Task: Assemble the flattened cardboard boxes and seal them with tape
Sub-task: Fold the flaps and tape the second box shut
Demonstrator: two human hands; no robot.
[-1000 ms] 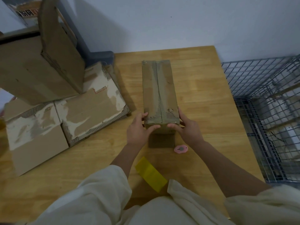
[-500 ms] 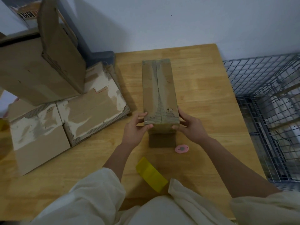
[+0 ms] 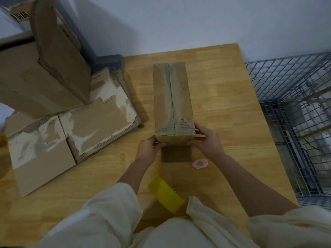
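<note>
A long narrow cardboard box stands on the wooden table, its two top flaps meeting along a centre seam with torn paper. My left hand grips the near left corner of the box, fingers curled against its end face. My right hand holds the near right corner, thumb under the end and fingers along the side. A dark flap lies flat on the table below the near end. A yellow tape dispenser lies near my body.
A small pink cutter lies right of the dark flap. Flattened, torn cardboard lies at the left with a large assembled box on top. A wire cage stands past the table's right edge.
My hands have slid from the top edge of the box's near end down to its corners. The box has stayed in place.
</note>
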